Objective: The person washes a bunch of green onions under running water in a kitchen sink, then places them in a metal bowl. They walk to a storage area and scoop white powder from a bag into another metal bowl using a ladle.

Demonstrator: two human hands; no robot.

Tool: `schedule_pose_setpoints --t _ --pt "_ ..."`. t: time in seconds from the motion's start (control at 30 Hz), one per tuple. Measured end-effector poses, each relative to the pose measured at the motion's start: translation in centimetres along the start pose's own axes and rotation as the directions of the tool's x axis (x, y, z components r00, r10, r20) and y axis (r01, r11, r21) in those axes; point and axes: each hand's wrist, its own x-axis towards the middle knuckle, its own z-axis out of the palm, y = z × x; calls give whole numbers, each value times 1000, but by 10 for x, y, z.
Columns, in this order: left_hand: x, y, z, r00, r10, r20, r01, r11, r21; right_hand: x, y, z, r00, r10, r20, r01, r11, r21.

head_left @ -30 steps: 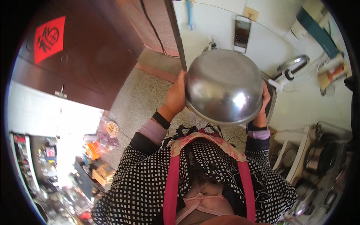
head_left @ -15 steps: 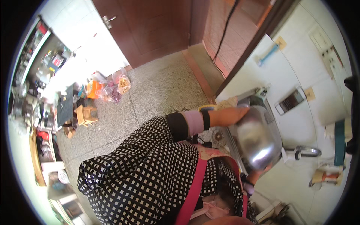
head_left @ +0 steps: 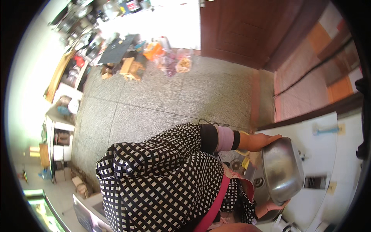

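Observation:
A shiny stainless steel basin (head_left: 284,170) is held tilted above a metal sink (head_left: 259,193). My left hand (head_left: 270,140) grips the basin's rim at its far end, fingers stretched along the edge. At the opposite end my right hand (head_left: 275,205) holds the lower rim; most of its fingers are hidden behind the metal. Below the basin the round sink drain (head_left: 258,181) shows. Whether anything is inside the basin I cannot make out. Both forearms reach out from a black and white checked garment (head_left: 154,170).
Tiled floor (head_left: 154,100) spreads to the left. Plastic bags (head_left: 170,63) and a small wooden stool (head_left: 131,69) stand there, near a brown door (head_left: 239,31). A yellow item (head_left: 245,162) lies beside the sink. A blue-handled object (head_left: 328,130) hangs on the wall.
My view has swung, shifting the room within the picture. The basin has turned in my hands and shows more of its side, and the sink drain has come into view.

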Motion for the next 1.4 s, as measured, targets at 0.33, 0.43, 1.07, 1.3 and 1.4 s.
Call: schedule_pose_setpoints --t 0.33,0.43,1.07,1.3,1.4 --pt "-50 -27 -28 846 -530 56 321 424 -846 16 -26 15 958 285 28 -286 957 47" --pt "-72 -36 -53 758 -642 113 306 198 -931 18 -17 13 965 262 31 -259 963 -82" --pt "-137 -65 -159 445 -894 -56 201 161 -966 -3 -44 142 889 430 159 -435 900 -4" --pt "8 -189 -197 687 -722 -82 271 359 -893 128 5 285 968 244 51 -243 879 411" --pt "41 -180 -226 708 -706 -20 344 369 -863 142 -16 309 855 485 182 -505 702 502"
